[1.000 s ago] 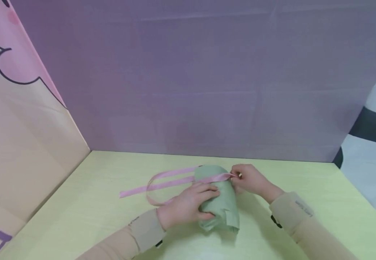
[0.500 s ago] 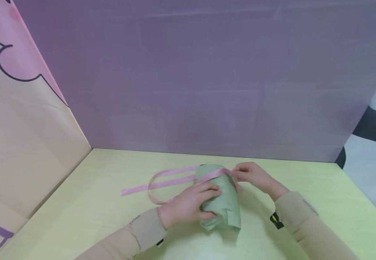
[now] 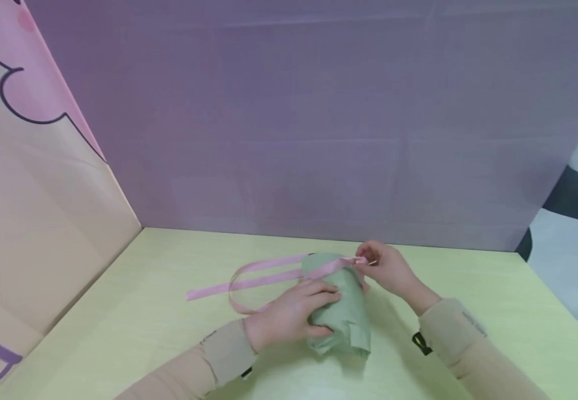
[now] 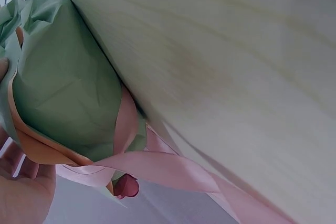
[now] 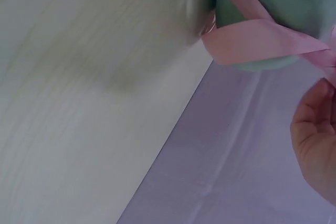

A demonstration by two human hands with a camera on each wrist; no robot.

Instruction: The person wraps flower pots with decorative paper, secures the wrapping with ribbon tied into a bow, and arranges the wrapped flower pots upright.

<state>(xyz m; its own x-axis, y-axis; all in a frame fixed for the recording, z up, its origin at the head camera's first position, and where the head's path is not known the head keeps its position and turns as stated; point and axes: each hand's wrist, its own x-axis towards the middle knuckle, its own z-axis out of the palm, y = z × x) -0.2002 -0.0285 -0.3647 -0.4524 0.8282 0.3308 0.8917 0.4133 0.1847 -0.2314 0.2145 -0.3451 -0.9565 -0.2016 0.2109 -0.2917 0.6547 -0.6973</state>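
A bundle wrapped in green paper (image 3: 343, 319) lies on the table, its far end crossed by a pink ribbon (image 3: 326, 270). My left hand (image 3: 291, 312) grips the bundle from the left, thumb and fingers spread around it. On the right side, my right hand (image 3: 388, 272) pinches the ribbon close to the paper. Pink ribbon strands (image 5: 257, 40) cross over each other on the green paper in the right wrist view. A dark red flower (image 4: 126, 186) peeks out from the wrapping in the left wrist view, beside an orange-brown inner edge of the paper (image 4: 44, 150).
Loose ribbon (image 3: 209, 291) trails left in a loop and a straight tail on the pale yellow-green table (image 3: 169, 339). A purple-grey panel (image 3: 289, 122) rises behind the table. Printed panels flank it on the left (image 3: 44, 211) and right (image 3: 573, 261).
The right hand has lifted slightly and shifted its fingers on the ribbon, which now crosses the bundle a little higher. The left hand keeps its hold, and the bundle barely moves.
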